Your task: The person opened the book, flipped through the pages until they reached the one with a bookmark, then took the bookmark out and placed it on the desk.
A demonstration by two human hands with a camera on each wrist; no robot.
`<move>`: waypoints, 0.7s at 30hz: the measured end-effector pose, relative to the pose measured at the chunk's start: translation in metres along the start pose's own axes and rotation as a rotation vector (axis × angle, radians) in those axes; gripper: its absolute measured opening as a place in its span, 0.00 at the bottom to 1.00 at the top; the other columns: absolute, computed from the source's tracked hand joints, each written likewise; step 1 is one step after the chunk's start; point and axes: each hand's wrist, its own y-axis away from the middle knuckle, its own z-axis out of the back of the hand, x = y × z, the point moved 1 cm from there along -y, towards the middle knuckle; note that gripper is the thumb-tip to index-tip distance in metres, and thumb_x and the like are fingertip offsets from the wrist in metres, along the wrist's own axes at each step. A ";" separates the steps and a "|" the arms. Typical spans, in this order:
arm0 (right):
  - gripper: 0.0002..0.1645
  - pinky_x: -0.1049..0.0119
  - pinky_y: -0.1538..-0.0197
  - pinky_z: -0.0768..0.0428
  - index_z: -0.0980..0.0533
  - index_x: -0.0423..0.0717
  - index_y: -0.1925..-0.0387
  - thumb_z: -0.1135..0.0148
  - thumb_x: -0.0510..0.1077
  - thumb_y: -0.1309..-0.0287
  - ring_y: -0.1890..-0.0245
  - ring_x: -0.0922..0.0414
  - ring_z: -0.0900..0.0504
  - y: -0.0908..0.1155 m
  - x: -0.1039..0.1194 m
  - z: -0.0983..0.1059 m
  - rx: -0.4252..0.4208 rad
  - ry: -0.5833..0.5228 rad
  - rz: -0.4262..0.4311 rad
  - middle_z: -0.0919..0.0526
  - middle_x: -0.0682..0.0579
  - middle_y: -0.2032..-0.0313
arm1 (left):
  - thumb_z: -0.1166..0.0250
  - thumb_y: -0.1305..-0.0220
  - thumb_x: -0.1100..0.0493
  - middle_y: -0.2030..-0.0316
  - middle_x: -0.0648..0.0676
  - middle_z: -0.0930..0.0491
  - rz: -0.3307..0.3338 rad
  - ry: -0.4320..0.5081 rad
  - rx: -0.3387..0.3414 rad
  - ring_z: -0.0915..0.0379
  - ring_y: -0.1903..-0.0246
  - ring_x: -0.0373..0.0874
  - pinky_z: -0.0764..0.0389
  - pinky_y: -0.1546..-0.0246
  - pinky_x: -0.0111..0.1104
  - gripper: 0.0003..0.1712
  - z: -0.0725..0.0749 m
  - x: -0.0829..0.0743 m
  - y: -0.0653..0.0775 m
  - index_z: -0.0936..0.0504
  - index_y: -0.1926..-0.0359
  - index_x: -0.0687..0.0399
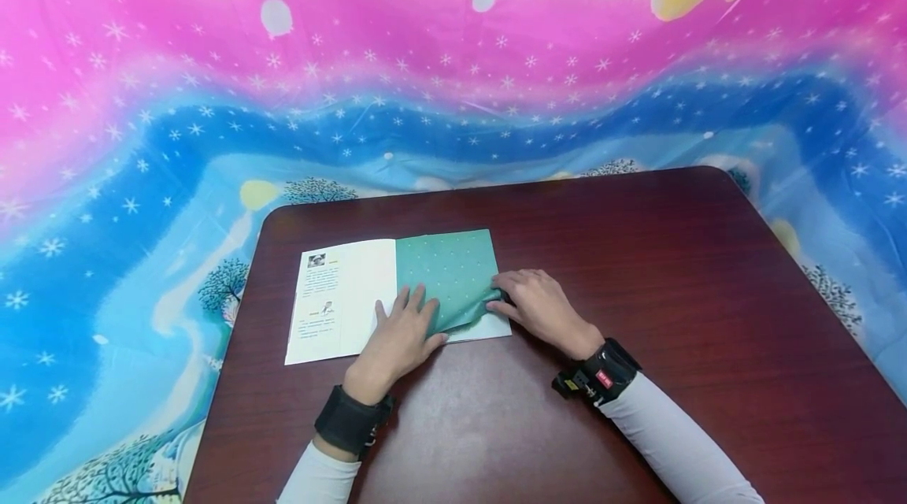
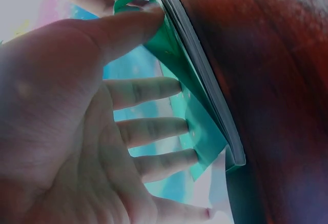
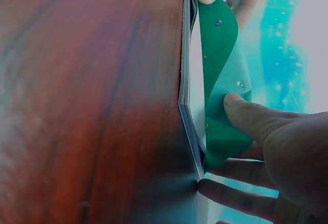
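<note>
An open book [image 1: 364, 283] lies on the table, with a white flap bearing printed text and small pictures on its left. On the right is a green page [image 1: 448, 264] dotted with small marks. My left hand [image 1: 398, 340] rests across the lower middle of the book, fingers spread and straight on the green page and near the fold. With thumb and fingers, my right hand [image 1: 544, 307] pinches the green page at its lower right corner. That corner is lifted and curls, and white paper shows beneath it. In the right wrist view the green sheet [image 3: 220, 44] bows away from the page stack [image 3: 193, 80].
The dark reddish-brown table [image 1: 673, 268] extends right of the book and toward me. A patterned pink and blue cloth [image 1: 453, 87] hangs behind and around the table. Black wrist bands [image 1: 350, 417] with cameras sit on both wrists.
</note>
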 end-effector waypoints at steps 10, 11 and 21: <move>0.41 0.50 0.55 0.18 0.31 0.43 0.33 0.43 0.64 0.39 0.55 0.49 0.16 0.001 -0.002 0.009 -0.042 0.000 -0.089 0.17 0.42 0.48 | 0.43 0.33 0.50 0.31 0.61 0.32 0.026 0.040 -0.034 0.39 0.32 0.60 0.36 0.42 0.67 0.27 0.004 0.004 -0.002 0.26 0.35 0.55; 0.40 0.50 0.56 0.18 0.31 0.43 0.33 0.43 0.64 0.39 0.55 0.49 0.16 0.000 -0.002 0.011 -0.043 0.000 -0.091 0.17 0.42 0.48 | 0.43 0.33 0.51 0.32 0.61 0.32 0.031 0.056 -0.043 0.38 0.33 0.59 0.35 0.42 0.67 0.28 0.005 0.005 -0.002 0.26 0.35 0.56; 0.41 0.49 0.34 0.32 0.30 0.42 0.33 0.37 0.60 0.41 0.34 0.51 0.30 0.004 0.001 0.014 0.157 -0.065 0.076 0.28 0.44 0.33 | 0.42 0.32 0.55 0.38 0.63 0.25 0.026 0.277 -0.177 0.23 0.45 0.55 0.21 0.47 0.48 0.34 0.022 0.020 -0.003 0.38 0.27 0.57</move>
